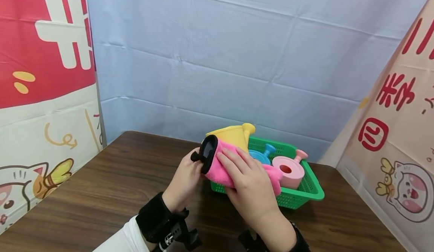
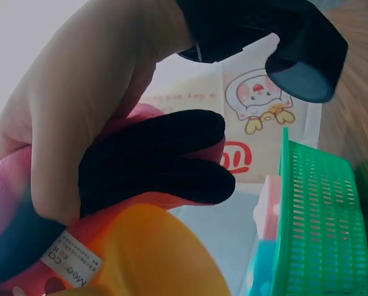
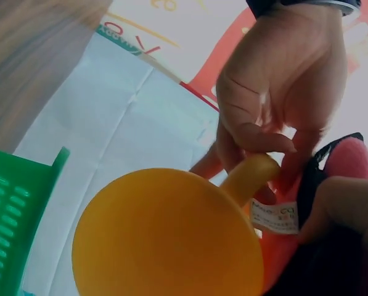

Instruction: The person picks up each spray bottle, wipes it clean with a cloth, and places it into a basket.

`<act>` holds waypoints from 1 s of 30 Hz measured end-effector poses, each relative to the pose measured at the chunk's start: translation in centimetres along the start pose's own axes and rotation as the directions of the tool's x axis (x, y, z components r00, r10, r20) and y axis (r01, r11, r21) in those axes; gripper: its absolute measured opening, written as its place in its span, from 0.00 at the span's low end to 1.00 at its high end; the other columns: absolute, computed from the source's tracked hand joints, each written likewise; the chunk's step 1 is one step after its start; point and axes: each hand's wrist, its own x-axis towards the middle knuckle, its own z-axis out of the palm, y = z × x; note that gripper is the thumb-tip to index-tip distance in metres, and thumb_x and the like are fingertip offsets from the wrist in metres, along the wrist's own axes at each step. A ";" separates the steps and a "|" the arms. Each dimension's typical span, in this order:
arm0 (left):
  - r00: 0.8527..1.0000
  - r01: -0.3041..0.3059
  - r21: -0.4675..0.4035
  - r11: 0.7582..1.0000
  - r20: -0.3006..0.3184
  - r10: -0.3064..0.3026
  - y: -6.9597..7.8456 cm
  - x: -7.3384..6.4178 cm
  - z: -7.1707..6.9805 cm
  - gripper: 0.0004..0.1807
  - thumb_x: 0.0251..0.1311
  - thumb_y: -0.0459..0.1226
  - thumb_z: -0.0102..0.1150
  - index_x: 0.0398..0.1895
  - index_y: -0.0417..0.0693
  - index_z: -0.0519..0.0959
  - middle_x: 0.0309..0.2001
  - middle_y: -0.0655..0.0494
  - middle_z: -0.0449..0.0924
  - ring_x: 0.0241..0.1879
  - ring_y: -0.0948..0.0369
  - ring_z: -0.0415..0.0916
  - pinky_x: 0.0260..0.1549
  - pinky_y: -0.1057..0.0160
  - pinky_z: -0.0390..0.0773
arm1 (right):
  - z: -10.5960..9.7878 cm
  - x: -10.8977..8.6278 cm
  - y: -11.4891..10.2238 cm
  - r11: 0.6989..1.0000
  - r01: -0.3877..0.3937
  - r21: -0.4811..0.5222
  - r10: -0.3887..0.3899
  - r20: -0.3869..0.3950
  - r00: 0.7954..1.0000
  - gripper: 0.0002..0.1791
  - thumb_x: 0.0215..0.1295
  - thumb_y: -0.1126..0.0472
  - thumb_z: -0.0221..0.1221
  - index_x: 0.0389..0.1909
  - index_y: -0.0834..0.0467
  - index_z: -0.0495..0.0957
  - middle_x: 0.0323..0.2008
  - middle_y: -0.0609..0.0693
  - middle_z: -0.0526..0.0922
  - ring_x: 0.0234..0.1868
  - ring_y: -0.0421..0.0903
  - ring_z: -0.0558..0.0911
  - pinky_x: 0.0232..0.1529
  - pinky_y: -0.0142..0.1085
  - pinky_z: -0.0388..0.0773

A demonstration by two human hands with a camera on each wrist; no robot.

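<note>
My left hand (image 1: 186, 176) grips the handle of a yellow toy watering can (image 1: 234, 135); the fingers around that handle (image 3: 251, 179) show in the right wrist view. My right hand (image 1: 252, 184) holds a pink and black plush toy (image 1: 218, 171) from above, thumb on its black part in the left wrist view. The plush overlaps the front of the can in the head view. A white printed tag (image 2: 71, 259) hangs from the plush. The can's round yellow body (image 3: 165, 240) is close beside the plush.
A green perforated basket (image 1: 300, 197) stands on the dark wooden table (image 1: 112, 184), behind and right of the hands. In it are a pink watering can (image 1: 293, 176) and a blue one (image 1: 259, 156). Printed cloths hang left and right, a pale blue cloth (image 1: 203, 56) behind.
</note>
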 end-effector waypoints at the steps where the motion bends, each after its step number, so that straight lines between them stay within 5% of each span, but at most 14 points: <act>1: 1.000 0.003 -0.014 1.000 -0.009 -0.004 0.0 0.0 0.0 0.15 0.73 0.43 0.37 0.44 0.39 0.67 0.29 0.52 0.64 0.27 0.61 0.62 0.32 0.65 0.65 | -0.1 0.0 0.1 1.000 0.004 0.009 -0.004 0.011 1.000 0.41 0.34 0.59 0.77 0.57 0.54 0.75 0.56 0.52 0.76 0.58 0.56 0.71 0.52 0.53 0.72; 13: 0.997 0.002 -0.079 0.997 -0.081 -0.009 0.4 0.4 -0.4 0.19 0.70 0.45 0.44 0.54 0.40 0.67 0.37 0.49 0.68 0.30 0.62 0.67 0.32 0.67 0.69 | -0.2 0.0 0.7 0.998 0.033 0.061 -0.036 0.038 0.999 0.39 0.37 0.58 0.76 0.57 0.54 0.75 0.57 0.51 0.74 0.60 0.55 0.69 0.54 0.50 0.71; 18: 0.998 0.044 0.040 0.998 -0.036 -0.043 0.3 0.5 -0.4 0.17 0.72 0.43 0.40 0.49 0.37 0.68 0.29 0.51 0.68 0.26 0.61 0.66 0.28 0.66 0.69 | -0.4 0.0 1.1 0.998 0.017 0.062 -0.018 0.012 1.000 0.38 0.38 0.62 0.75 0.56 0.55 0.75 0.57 0.52 0.75 0.59 0.56 0.71 0.52 0.52 0.72; 24: 0.996 0.043 0.186 0.982 0.072 -0.057 -0.2 0.6 -0.3 0.19 0.73 0.43 0.37 0.49 0.35 0.70 0.31 0.49 0.71 0.25 0.61 0.67 0.24 0.68 0.70 | -0.6 0.0 2.2 0.996 -0.007 0.087 0.013 -0.061 0.998 0.34 0.40 0.70 0.68 0.56 0.57 0.75 0.56 0.54 0.75 0.58 0.56 0.71 0.55 0.51 0.69; 30: 0.987 0.126 0.181 0.975 0.078 -0.141 -1.1 1.1 -0.4 0.20 0.72 0.42 0.38 0.46 0.31 0.70 0.31 0.47 0.74 0.25 0.63 0.76 0.20 0.71 0.69 | -0.2 0.0 3.7 0.989 -0.057 0.138 0.069 -0.082 0.994 0.32 0.45 0.70 0.64 0.57 0.58 0.74 0.57 0.53 0.74 0.59 0.54 0.71 0.57 0.49 0.68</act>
